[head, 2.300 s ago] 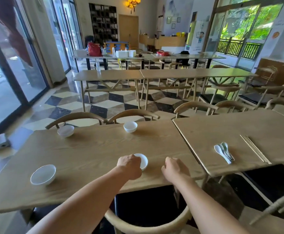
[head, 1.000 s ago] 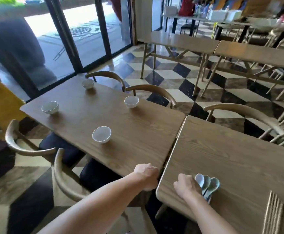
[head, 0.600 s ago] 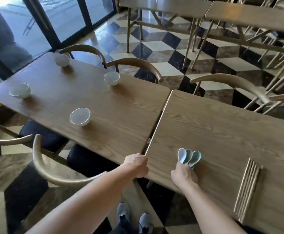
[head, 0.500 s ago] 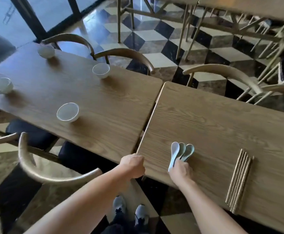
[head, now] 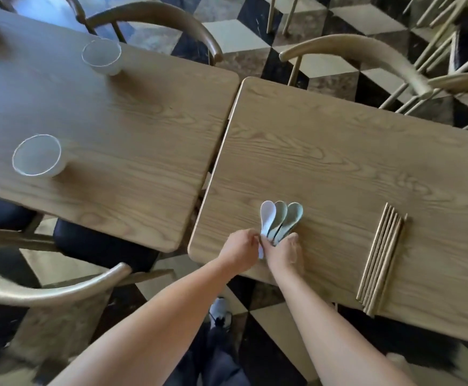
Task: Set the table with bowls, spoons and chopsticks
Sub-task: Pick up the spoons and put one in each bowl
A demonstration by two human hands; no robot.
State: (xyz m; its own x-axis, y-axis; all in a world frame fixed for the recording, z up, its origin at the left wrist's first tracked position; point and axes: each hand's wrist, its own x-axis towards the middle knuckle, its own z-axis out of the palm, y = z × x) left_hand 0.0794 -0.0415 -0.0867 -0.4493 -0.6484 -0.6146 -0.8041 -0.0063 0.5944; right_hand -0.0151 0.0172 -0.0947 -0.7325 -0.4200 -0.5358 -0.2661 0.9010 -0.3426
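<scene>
Two wooden tabletops stand side by side with a narrow gap between them. The right tabletop [head: 338, 151] carries the spoons [head: 278, 218], fanned out close to its near left corner, and a bundle of chopsticks [head: 381, 260] lying to the right of them, its near ends reaching almost to the near edge. The far and right stretch of this tabletop is bare wood.

Both hands meet at the spoon handles. The right hand [head: 284, 253] has its grip closed around the handles, thumb on the right side. The left hand [head: 239, 250] pinches the handle of the leftmost, white spoon with fingertips; how firmly it holds cannot be told. The handles themselves are hidden under the fingers.

On the left tabletop [head: 132, 140] sit two white bowls: one [head: 37, 156] near the left side, another [head: 102, 55] toward the far edge. A blurred shape at the far left corner is cut off.

Curved wooden chair backs ring the tabletops, one [head: 46, 291] near left, others along the far side. The floor [head: 255, 34] is a black, cream and brown cube-pattern tile. The person's shoes show below between the forearms.
</scene>
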